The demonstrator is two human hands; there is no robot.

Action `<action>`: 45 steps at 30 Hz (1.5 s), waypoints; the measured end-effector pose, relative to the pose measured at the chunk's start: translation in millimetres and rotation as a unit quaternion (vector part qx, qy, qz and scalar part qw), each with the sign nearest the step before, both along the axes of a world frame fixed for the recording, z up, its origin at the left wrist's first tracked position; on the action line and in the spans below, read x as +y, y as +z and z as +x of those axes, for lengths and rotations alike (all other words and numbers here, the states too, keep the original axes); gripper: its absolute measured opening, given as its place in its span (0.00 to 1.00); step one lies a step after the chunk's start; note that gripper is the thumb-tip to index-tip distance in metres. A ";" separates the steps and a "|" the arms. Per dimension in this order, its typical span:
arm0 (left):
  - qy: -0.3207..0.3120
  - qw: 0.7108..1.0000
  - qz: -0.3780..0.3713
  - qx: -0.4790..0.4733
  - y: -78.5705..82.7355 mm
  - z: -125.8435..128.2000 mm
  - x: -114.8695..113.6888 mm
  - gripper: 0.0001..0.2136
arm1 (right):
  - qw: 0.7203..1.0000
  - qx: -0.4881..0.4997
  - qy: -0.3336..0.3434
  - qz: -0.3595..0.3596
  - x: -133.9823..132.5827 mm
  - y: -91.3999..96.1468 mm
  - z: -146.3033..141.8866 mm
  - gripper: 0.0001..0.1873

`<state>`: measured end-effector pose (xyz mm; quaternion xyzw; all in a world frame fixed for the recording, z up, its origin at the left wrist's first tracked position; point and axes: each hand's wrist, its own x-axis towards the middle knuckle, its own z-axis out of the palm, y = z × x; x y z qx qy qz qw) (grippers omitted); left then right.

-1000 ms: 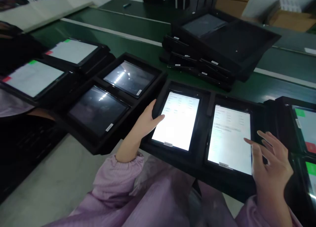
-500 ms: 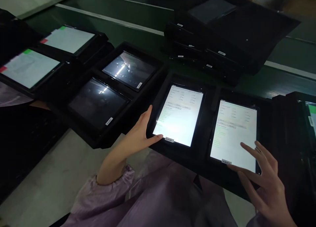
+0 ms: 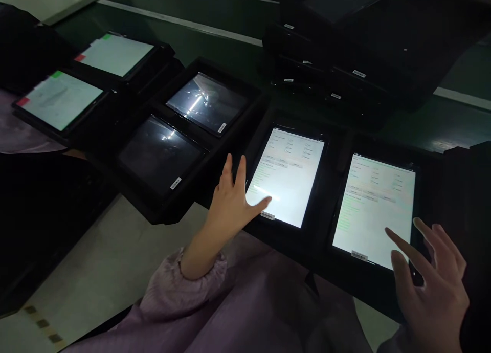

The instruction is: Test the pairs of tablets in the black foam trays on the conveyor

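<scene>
Two lit tablets lie side by side in a black tray [image 3: 312, 240] in front of me. The left tablet [image 3: 287, 174] and the right tablet [image 3: 376, 204] both show white screens with checkboxes and lines of green text. My left hand [image 3: 233, 204] is open at the left tablet's lower left, its thumb over the screen and its fingers spread. Over the right tablet's lower right, my right hand [image 3: 431, 276] is open, the index finger extended over the screen. Whether either hand touches glass I cannot tell. Neither holds anything.
To the left, another black tray [image 3: 153, 210] holds two dark-screened tablets [image 3: 207, 102]. Beyond it are two tablets [image 3: 63, 100] with white, red and green screens. Black trays [image 3: 368, 82] with white labels are stacked at the back on the green work surface [image 3: 161, 30].
My left thumb has moved from the left tablet's bottom edge onto its screen area. My right hand has shifted right, its thumb lifting off the right tablet's lower edge. The view has shifted slightly.
</scene>
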<state>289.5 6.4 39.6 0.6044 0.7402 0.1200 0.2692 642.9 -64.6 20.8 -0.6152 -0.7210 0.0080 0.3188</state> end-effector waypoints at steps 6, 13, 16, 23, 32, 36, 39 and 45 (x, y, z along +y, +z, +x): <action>0.053 0.995 -0.013 -0.089 2.9 -6.1 8.1 0.50 | 0.999 0.013 0.036 0.027 0.9 2.2 1.1 0.09; 0.036 0.988 -0.013 -0.148 -0.8 -20.1 15.0 0.49 | 0.992 -0.008 0.125 0.029 1.8 6.4 -5.7 0.09; 0.032 0.989 -0.007 -0.141 -3.5 -22.1 14.5 0.51 | 0.991 -0.001 0.129 0.018 -2.5 6.9 -2.2 0.09; 0.054 0.980 -0.019 -0.192 -10.3 -36.1 12.3 0.54 | 0.994 -0.004 0.111 0.014 -16.6 8.0 11.8 0.12; 0.030 0.962 -0.002 -0.270 -11.9 -37.4 10.2 0.47 | 0.997 -0.036 0.041 0.061 -11.0 -5.1 10.9 0.08; 0.071 0.952 0.011 -0.296 -15.3 -33.8 9.5 0.43 | 0.996 -0.035 0.061 0.062 -11.4 -1.0 9.6 0.10; 0.097 0.946 0.019 -0.309 -17.3 -32.2 8.6 0.42 | 0.995 -0.028 0.086 0.050 -9.7 5.2 1.9 0.11; 0.097 0.931 -0.012 -0.353 -12.2 -33.0 7.1 0.42 | 0.987 -0.024 0.160 0.008 1.0 7.5 -24.1 0.09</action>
